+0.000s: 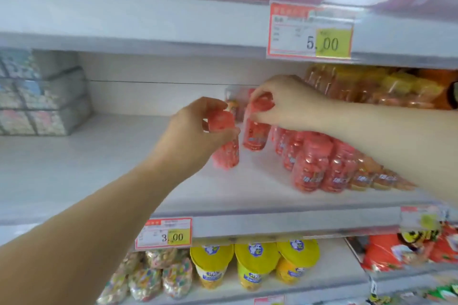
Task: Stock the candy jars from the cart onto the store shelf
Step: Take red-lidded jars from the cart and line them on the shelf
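My left hand (195, 129) grips a red candy jar (226, 153) by its cap and holds it over the white middle shelf (99, 161). Just to its right, my right hand (282, 104) pinches the cap of a second red candy jar (256, 135), also above the shelf. The two jars hang side by side, close but apart. A group of several red candy jars (319, 166) stands on the shelf to the right, partly behind my right forearm.
Stacked pale boxes (42, 94) fill the shelf's left end. Orange and yellow packs (366, 86) sit at the back right. Price tags (309, 32) hang on the shelf edges. Yellow-lidded cups (255, 262) and candy bags (158, 277) stand below.
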Tool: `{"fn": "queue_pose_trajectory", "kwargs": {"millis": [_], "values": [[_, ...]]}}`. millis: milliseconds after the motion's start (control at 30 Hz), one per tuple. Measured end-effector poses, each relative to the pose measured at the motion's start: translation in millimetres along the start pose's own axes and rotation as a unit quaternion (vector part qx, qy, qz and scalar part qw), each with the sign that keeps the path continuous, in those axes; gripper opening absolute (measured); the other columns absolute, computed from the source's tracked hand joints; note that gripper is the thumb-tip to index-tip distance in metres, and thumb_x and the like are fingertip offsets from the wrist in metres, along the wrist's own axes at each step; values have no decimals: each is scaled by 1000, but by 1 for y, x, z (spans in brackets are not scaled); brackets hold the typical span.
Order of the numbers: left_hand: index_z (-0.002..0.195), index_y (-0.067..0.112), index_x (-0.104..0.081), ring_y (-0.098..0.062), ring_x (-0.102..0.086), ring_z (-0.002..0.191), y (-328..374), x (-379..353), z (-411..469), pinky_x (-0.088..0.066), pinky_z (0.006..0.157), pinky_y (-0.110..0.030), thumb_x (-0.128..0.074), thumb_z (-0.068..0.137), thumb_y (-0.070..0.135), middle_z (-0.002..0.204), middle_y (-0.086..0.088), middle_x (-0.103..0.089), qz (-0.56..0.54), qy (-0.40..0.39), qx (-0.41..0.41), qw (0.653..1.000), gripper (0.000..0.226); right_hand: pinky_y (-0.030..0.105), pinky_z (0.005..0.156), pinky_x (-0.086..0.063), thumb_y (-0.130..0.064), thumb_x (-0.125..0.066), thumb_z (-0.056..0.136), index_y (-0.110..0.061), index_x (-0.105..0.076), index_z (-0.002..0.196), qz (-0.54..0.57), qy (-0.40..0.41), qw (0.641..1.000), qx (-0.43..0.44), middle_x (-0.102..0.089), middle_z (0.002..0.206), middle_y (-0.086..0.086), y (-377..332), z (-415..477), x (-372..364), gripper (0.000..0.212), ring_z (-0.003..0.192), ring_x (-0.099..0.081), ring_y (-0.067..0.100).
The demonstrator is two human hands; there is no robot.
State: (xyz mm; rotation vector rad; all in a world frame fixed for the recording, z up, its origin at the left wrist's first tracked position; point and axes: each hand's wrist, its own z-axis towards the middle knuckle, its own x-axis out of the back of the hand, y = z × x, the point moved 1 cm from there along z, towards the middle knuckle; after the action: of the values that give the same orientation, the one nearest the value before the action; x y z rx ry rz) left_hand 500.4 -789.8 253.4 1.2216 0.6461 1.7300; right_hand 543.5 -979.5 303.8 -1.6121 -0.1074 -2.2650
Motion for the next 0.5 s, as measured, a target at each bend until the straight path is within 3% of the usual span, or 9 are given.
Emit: {"fn": "queue_pose_trajectory", "kwargs": {"millis": [100,200,367,433,500], "values": [[115,34,-63,-6,-65,87,-6,-20,20,-51,81,-22,-80,76,24,99,14,-68,11,-16,1,1000,43,30,83,-45,-38,-72,78,-30,-70,100,-52,-29,998,8,-56,97,-12,16,22,-9,24,99,-57,18],[119,33,-61,-5,-64,91,-10,-35,34,-47,76,-11,-79,78,20,102,14,-68,14,-37,1,999,47,30,78,-39,-37,-74,78,-30,-69,99,-83,-42,996,2,-62,104,-9,27,40,-18,23,99,-59,21],[119,37,-56,-2,-63,100,-15,-51,46,-49,89,-23,-74,84,13,110,17,-66,8,-67,-9,998,46,40,95,-43,-40,-70,84,-26,-68,101,-124,-54,991,14,-65,107,-2,33,58,-32,22,105,-58,25],[126,30,-56,-2,-63,105,-16,-54,46,-52,94,-28,-72,86,8,116,15,-65,-22,-64,1,998,49,40,96,-41,-37,-69,84,-23,-66,105,-114,-50,992,4,-65,110,-1,36,64,-33,25,106,-57,25],[134,29,-51,3,-62,106,-19,-56,42,-53,90,-20,-70,87,7,118,18,-64,-44,-55,12,997,55,38,94,-41,-33,-69,85,-20,-63,109,-107,-52,993,-10,-63,111,0,38,65,-32,28,106,-57,25]]}}
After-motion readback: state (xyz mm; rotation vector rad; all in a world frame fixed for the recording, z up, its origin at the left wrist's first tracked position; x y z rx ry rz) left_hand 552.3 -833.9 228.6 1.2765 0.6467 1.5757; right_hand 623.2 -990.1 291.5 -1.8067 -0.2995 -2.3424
